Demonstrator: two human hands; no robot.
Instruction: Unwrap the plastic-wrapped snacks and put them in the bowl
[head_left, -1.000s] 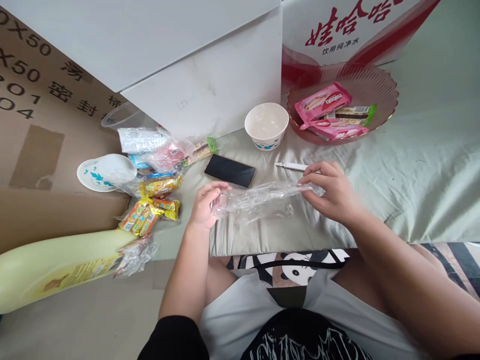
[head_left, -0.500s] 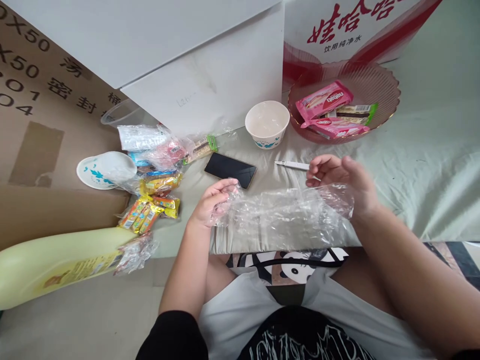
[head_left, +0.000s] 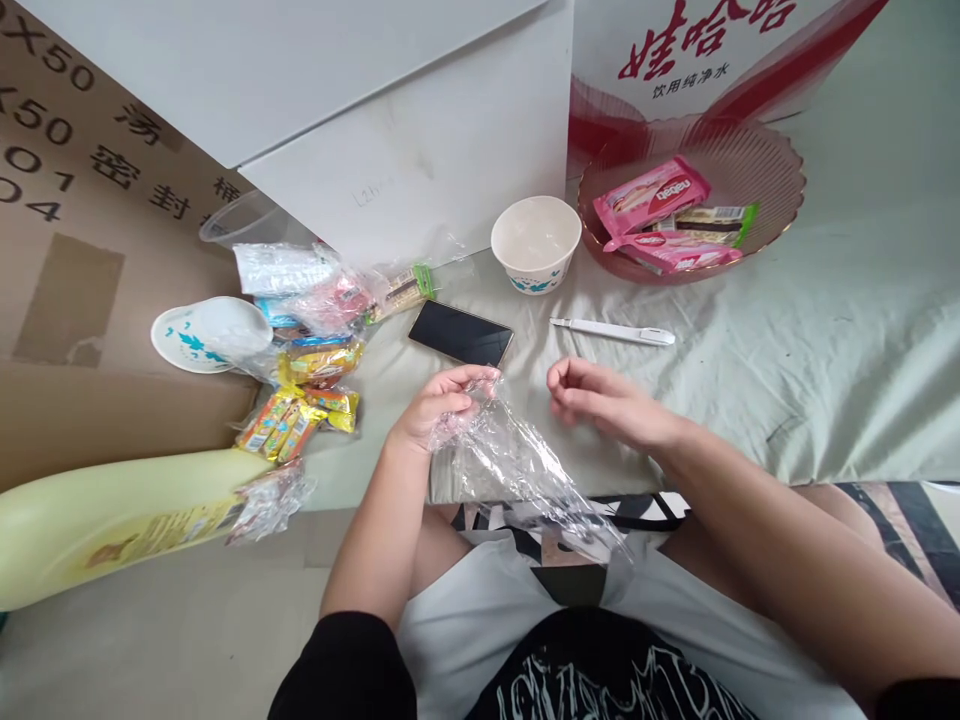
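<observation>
"What's the biggest thing over there?"

"The white box (head_left: 427, 150), standing at the back of the green cloth (head_left: 847, 350), with a brown carton (head_left: 67, 310) on the left."

"And after those?"

"A pale yellow bottle (head_left: 112, 520) tipped on its side, then that pink ribbed bowl (head_left: 769, 175) holding wrapped snacks (head_left: 651, 196)."

"Where's the clear plastic (head_left: 525, 470)?"

"Bunched in the left hand (head_left: 442, 405), pinched between thumb and fingers, its loose end trailing down over the cloth's front edge."

"The right hand (head_left: 611, 400)?"

"Released, fingers loosely curled, just beside the plastic."

"Anything smaller?"

"A white paper bowl (head_left: 536, 235) near the pink one, the dark phone (head_left: 461, 333) just beyond the left hand, and a slim white cutter-like tool (head_left: 615, 331) beyond the right. I can't tell exactly what it is."
</observation>
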